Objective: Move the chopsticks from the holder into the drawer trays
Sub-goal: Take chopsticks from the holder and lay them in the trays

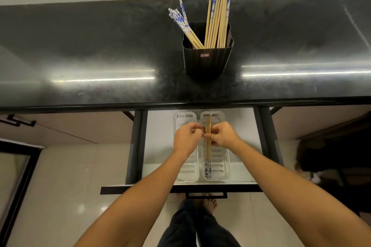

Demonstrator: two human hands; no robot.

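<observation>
Over the drawer [200, 185], both hands' fingers [215, 136] seemingly pinch chopsticks [208, 147] in right tray [224, 163].

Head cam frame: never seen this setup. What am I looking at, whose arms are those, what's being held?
No robot here: a person wears a wide-angle camera on the head, looking down at their own arms. On the dark countertop stands a black holder still full of chopsticks. Below it, an open drawer holds two white slotted trays. The left hand and right hand meet over the right tray, fingers pinched on a few chopsticks being laid in it. The left tray looks empty.
</observation>
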